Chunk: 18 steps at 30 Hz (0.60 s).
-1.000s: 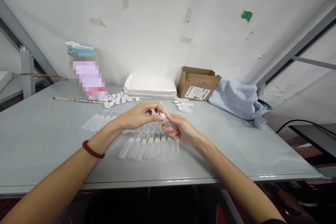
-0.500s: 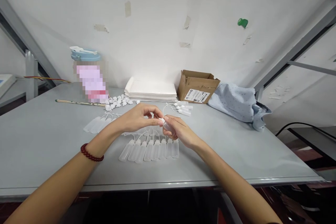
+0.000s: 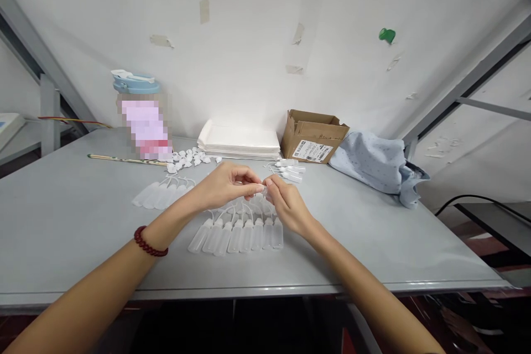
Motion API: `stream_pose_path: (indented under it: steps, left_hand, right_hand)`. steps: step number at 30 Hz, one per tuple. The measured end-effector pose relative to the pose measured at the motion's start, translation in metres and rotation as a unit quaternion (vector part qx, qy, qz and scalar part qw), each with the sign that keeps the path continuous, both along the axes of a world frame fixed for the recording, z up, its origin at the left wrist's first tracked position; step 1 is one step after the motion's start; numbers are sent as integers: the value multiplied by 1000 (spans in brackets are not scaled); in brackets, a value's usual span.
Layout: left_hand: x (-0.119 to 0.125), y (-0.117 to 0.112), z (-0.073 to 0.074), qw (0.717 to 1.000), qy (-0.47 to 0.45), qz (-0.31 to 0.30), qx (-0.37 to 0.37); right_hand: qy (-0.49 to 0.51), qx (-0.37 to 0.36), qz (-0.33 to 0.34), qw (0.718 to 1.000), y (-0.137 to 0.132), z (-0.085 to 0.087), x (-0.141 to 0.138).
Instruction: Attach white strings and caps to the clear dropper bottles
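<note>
Above the middle of the table, both my hands meet at one small translucent plastic bottle (image 3: pixel 265 191), mostly hidden by fingers. My right hand (image 3: pixel 287 204) is closed around its body. The thumb and fingers of my left hand (image 3: pixel 226 183) pinch at the bottle's white top. Just below lies a row of translucent squeeze bottles (image 3: pixel 234 237) with white caps and thin curved tubes. More of these bottles (image 3: pixel 157 195) lie to the left, partly behind my left forearm. A few smaller bottles (image 3: pixel 291 170) lie beyond my right hand.
Small white caps (image 3: pixel 186 159) are heaped at the back left beside a thin patterned stick (image 3: pixel 124 160). A stack of white sheets or envelopes (image 3: pixel 240 142), an open cardboard box (image 3: pixel 313 137) and a light blue cloth (image 3: pixel 369 163) line the back. A blurred blue-lidded container (image 3: pixel 136 86) stands left.
Both hands have shifted slightly right and stay together at the bottle. My right fingers have turned, so less of the bottle and its white top shows.
</note>
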<state>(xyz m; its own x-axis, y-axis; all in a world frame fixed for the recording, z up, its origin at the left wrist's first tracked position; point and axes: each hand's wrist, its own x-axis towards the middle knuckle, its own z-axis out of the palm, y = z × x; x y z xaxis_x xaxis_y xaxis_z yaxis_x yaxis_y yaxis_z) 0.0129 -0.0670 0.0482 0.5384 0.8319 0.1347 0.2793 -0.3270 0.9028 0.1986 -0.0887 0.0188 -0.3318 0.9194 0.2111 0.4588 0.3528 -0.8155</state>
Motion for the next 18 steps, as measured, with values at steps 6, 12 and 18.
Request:
stream_pose_path:
  steps: [6,12,18]
  left_hand:
    - [3,2,-6,996,-6,8,85]
    - [3,0,-1,1000,31,0,5]
    - [-1,6,0,997,-27,42,-59]
  right_hand:
    - [153,-103,14,983,10,-8,-3]
    - [31,-4,-13,999,6,-3,-1]
    - [-4,108,-19,994,7,1,4]
